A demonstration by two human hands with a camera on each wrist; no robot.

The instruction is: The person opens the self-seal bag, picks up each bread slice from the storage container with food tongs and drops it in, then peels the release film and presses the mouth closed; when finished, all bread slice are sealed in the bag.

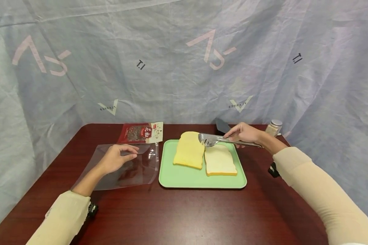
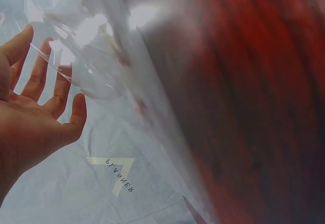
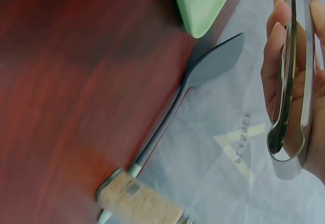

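Metal serving tongs (image 1: 209,139) are gripped in my right hand (image 1: 243,133), their slotted head over the meeting edges of two toy-like bread slices. The yellow bread slice (image 1: 188,151) lies at the left on the green tray (image 1: 184,181), the white bread slice (image 1: 221,163) at its right. In the right wrist view the fingers (image 3: 274,51) wrap the arms of the tongs near their bent end. My left hand (image 1: 115,158) hovers over a clear zip bag (image 1: 125,177), fingers loosely bent. In the left wrist view the film overlaps the fingertips of that hand.
Behind the clear bag lies a red packet (image 1: 138,133) with a pale top. A dark grey spatula (image 1: 223,126) lies beyond the tray's back right corner. A spice jar (image 1: 274,128) stands at the table's far right edge. Printed cloth hangs behind the table.
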